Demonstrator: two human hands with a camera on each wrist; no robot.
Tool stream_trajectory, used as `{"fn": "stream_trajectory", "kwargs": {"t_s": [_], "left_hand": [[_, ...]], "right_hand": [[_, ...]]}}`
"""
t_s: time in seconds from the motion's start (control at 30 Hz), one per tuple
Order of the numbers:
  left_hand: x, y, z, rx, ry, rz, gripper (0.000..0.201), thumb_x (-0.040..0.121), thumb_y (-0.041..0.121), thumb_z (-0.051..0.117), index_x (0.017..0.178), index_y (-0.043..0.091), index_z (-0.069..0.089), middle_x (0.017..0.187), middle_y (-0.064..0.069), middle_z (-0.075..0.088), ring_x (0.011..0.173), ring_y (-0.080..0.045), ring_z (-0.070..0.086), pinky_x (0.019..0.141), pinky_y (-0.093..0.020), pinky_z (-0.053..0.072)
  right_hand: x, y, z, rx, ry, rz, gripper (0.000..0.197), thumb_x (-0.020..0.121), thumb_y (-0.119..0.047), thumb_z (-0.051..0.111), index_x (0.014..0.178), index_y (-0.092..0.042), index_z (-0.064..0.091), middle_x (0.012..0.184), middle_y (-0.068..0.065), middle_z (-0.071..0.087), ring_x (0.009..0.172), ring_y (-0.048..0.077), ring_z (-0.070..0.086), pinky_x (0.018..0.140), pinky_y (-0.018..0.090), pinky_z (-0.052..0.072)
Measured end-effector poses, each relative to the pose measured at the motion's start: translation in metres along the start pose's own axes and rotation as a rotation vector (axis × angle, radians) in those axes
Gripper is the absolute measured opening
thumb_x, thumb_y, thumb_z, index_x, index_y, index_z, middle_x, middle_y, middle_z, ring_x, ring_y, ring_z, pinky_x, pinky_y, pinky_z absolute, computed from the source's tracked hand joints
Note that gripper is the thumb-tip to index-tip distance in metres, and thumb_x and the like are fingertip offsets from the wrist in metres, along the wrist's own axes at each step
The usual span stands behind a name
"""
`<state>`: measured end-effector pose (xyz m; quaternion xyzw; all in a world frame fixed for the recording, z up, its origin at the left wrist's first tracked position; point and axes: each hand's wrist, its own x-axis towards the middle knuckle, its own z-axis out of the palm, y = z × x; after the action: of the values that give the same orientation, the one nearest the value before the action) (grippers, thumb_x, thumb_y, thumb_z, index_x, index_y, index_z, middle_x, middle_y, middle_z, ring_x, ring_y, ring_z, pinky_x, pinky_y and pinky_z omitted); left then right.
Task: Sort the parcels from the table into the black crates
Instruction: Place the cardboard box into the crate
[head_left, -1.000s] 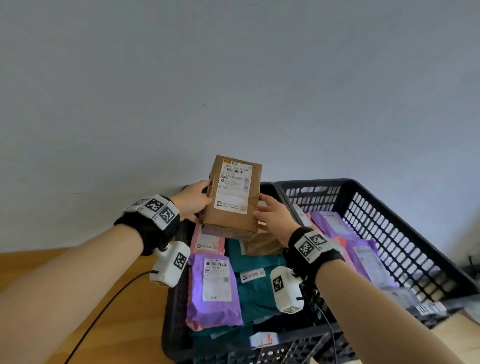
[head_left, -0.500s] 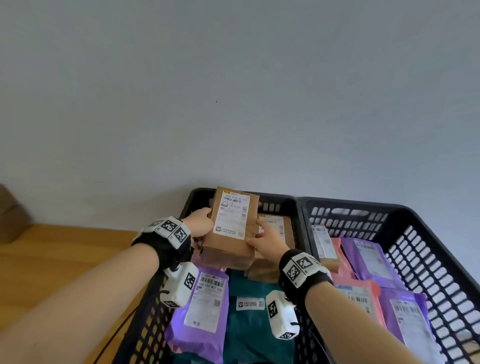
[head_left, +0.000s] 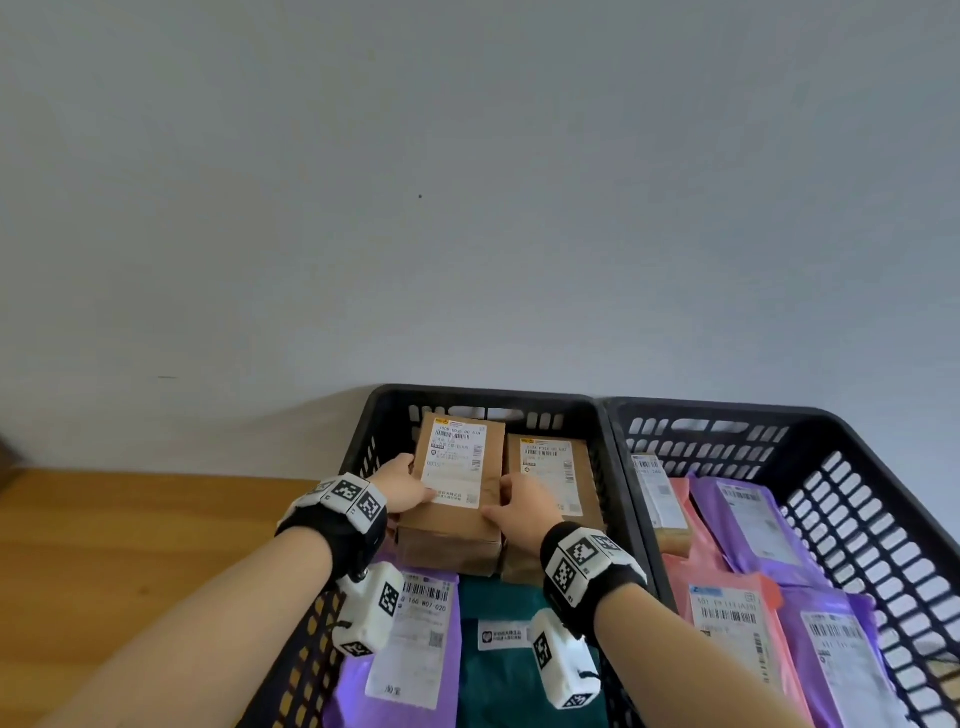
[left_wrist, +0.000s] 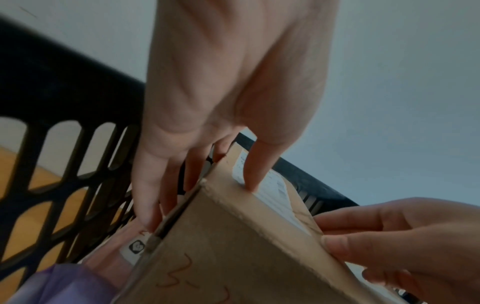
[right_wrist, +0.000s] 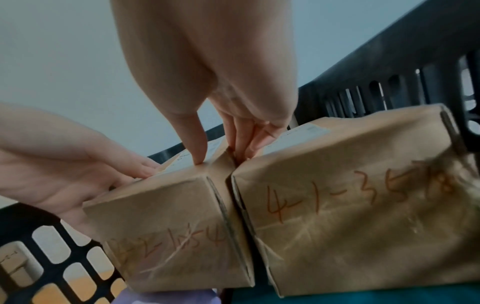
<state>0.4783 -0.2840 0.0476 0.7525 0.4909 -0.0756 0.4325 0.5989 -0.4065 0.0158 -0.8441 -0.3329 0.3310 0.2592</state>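
Observation:
A brown cardboard box (head_left: 456, 470) with a white label lies in the far left corner of the left black crate (head_left: 483, 397), tight against a second brown box (head_left: 550, 467). My left hand (head_left: 402, 486) holds its left edge, thumb on top and fingers down the side (left_wrist: 145, 205). On the other edge, my right hand (head_left: 524, 506) has its thumb on top and its fingers in the gap between the two boxes (right_wrist: 241, 144). Orange handwriting marks the near faces of the held box (right_wrist: 168, 226) and its neighbour (right_wrist: 350, 205).
In front of the boxes the left crate holds a purple mailer (head_left: 410, 660) and a teal mailer (head_left: 504, 660). The right black crate (head_left: 727, 415) holds pink (head_left: 727, 613) and purple (head_left: 748, 525) mailers. A wooden surface (head_left: 130, 545) lies to the left, and a grey wall (head_left: 467, 208) stands behind.
The brown box has come down from in front of the wall into the left crate's far corner, beside the other brown box. Both hands went down with it.

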Motion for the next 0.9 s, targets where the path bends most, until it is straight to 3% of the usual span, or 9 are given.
{"fn": "stream_trajectory", "kwargs": {"t_s": [0.07, 0.17, 0.27, 0.33, 0.43, 0.5, 0.6, 0.9], "left_hand": [[0.013, -0.008, 0.004, -0.010, -0.012, 0.017, 0.058, 0.091, 0.015, 0.060, 0.141, 0.011, 0.032, 0.139, -0.008, 0.047, 0.127, -0.027, 0.046, 0.097, -0.036, 0.042], [0.030, -0.017, 0.012, -0.021, -0.019, 0.086, 0.068, 0.084, 0.020, 0.069, 0.141, 0.013, 0.032, 0.139, -0.005, 0.049, 0.126, -0.022, 0.048, 0.107, -0.036, 0.038], [0.048, -0.024, 0.022, 0.004, -0.032, 0.157, 0.098, 0.081, 0.023, 0.072, 0.151, 0.015, 0.003, 0.147, -0.005, 0.039, 0.131, -0.022, 0.044, 0.110, -0.038, 0.036], [0.053, -0.026, 0.028, 0.088, -0.037, 0.187, 0.110, 0.079, 0.030, 0.070, 0.149, 0.024, -0.015, 0.154, -0.009, 0.024, 0.136, -0.027, 0.036, 0.112, -0.042, 0.033], [0.044, -0.021, 0.036, 0.267, -0.004, 0.164, 0.088, 0.092, 0.039, 0.053, 0.150, 0.030, -0.012, 0.158, -0.010, -0.016, 0.145, -0.034, 0.007, 0.118, -0.047, 0.016], [0.038, -0.019, 0.043, 0.423, 0.016, 0.175, 0.074, 0.097, 0.046, 0.040, 0.150, 0.032, -0.010, 0.153, -0.003, -0.031, 0.145, -0.034, -0.010, 0.115, -0.053, 0.010], [0.037, -0.019, 0.053, 0.551, 0.000, 0.269, 0.065, 0.098, 0.052, 0.029, 0.149, 0.038, -0.008, 0.154, 0.003, -0.030, 0.142, -0.036, -0.022, 0.113, -0.058, 0.007], [0.051, -0.031, 0.062, 0.649, 0.009, 0.268, 0.063, 0.095, 0.060, 0.019, 0.147, 0.044, -0.011, 0.155, 0.005, -0.027, 0.141, -0.038, -0.021, 0.116, -0.051, 0.002]], "right_hand": [[0.002, 0.001, 0.005, -0.050, 0.007, 0.005, 0.043, 0.085, -0.028, 0.062, 0.126, -0.021, 0.051, 0.126, 0.006, 0.054, 0.114, 0.024, 0.051, 0.100, 0.040, 0.046], [0.002, 0.003, 0.008, -0.178, 0.040, -0.026, 0.050, 0.089, -0.024, 0.058, 0.136, -0.021, 0.043, 0.136, 0.004, 0.047, 0.129, 0.026, 0.035, 0.108, 0.041, 0.030], [0.003, 0.006, 0.014, -0.258, 0.082, -0.060, 0.066, 0.088, -0.026, 0.060, 0.146, -0.024, 0.027, 0.153, 0.004, 0.026, 0.141, 0.026, 0.019, 0.116, 0.043, 0.014], [0.004, 0.008, 0.017, -0.310, 0.055, -0.029, 0.075, 0.089, -0.033, 0.059, 0.150, -0.030, 0.015, 0.159, 0.007, 0.006, 0.146, 0.028, 0.003, 0.118, 0.047, 0.002], [0.008, 0.013, 0.013, -0.388, -0.001, 0.035, 0.079, 0.091, -0.047, 0.053, 0.151, -0.040, 0.002, 0.159, 0.009, -0.014, 0.146, 0.033, -0.013, 0.115, 0.053, -0.007], [0.010, 0.017, 0.008, -0.422, -0.027, 0.071, 0.078, 0.091, -0.055, 0.048, 0.150, -0.043, -0.001, 0.158, 0.009, -0.020, 0.145, 0.034, -0.017, 0.114, 0.055, -0.010], [0.016, 0.021, 0.005, -0.454, -0.058, 0.096, 0.078, 0.089, -0.062, 0.044, 0.149, -0.045, -0.004, 0.157, 0.007, -0.024, 0.144, 0.034, -0.020, 0.113, 0.056, -0.011], [0.028, 0.026, 0.013, -0.535, -0.069, 0.115, 0.083, 0.089, -0.067, 0.036, 0.148, -0.039, -0.016, 0.155, 0.003, -0.029, 0.143, 0.029, -0.023, 0.112, 0.054, -0.013]]}}
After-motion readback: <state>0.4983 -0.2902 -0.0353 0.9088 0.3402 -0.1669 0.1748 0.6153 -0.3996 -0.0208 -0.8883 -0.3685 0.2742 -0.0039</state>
